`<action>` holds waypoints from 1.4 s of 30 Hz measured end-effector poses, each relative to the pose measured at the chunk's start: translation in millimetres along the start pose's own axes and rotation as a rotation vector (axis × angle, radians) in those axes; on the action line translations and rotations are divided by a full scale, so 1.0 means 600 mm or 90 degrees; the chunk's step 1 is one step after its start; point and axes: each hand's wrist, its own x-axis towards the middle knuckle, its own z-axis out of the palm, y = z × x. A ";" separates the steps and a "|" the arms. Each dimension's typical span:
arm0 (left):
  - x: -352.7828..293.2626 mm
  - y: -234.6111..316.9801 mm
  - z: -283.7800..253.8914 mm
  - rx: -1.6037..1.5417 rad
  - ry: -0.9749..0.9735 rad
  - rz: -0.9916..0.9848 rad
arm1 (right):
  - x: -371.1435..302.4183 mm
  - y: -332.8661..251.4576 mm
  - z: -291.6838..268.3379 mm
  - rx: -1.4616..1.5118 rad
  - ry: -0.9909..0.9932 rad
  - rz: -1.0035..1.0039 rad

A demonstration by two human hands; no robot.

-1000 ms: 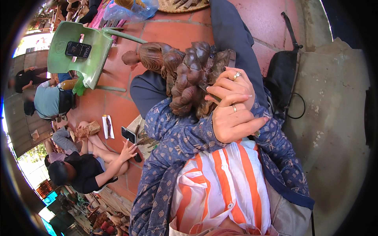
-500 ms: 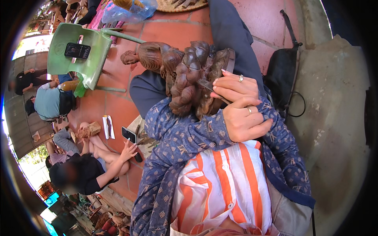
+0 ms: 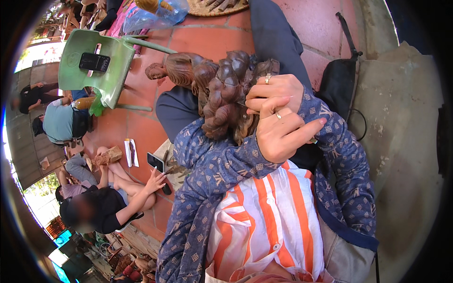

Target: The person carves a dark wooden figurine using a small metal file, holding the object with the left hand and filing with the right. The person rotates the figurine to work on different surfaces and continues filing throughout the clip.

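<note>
Right hand (image 3: 281, 89) and left hand (image 3: 283, 137) shifted left at dark figure carving (image 3: 227, 96). Both partly curled; can't tell what either grip holds.

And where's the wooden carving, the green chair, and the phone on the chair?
Wooden carving (image 3: 225, 96): head view, on its rounded, bumpy middle.
Green chair (image 3: 118, 56): head view, on its bare green plastic.
Phone (image 3: 94, 62): head view, on its dark face.

Two ringed hands (image 3: 277, 92) (image 3: 283, 137), one statue (image 3: 227, 92), one green chair (image 3: 113, 73), two phones (image 3: 94, 62) (image 3: 155, 162)
</note>
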 end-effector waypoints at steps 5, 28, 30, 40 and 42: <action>0.001 -0.005 -0.001 0.037 -0.035 0.031 | -0.009 0.005 0.009 -0.018 0.001 0.005; 0.007 0.003 0.011 0.063 -0.015 -0.013 | -0.002 0.018 -0.009 -0.026 -0.021 -0.041; 0.000 -0.001 0.007 0.048 0.003 -0.010 | -0.001 0.025 0.000 -0.015 -0.029 -0.036; -0.001 -0.001 0.018 0.121 -0.081 0.073 | -0.018 0.016 0.011 -0.005 0.094 -0.073; 0.002 -0.002 0.033 0.107 -0.073 0.090 | -0.023 0.018 0.022 -0.016 0.192 -0.102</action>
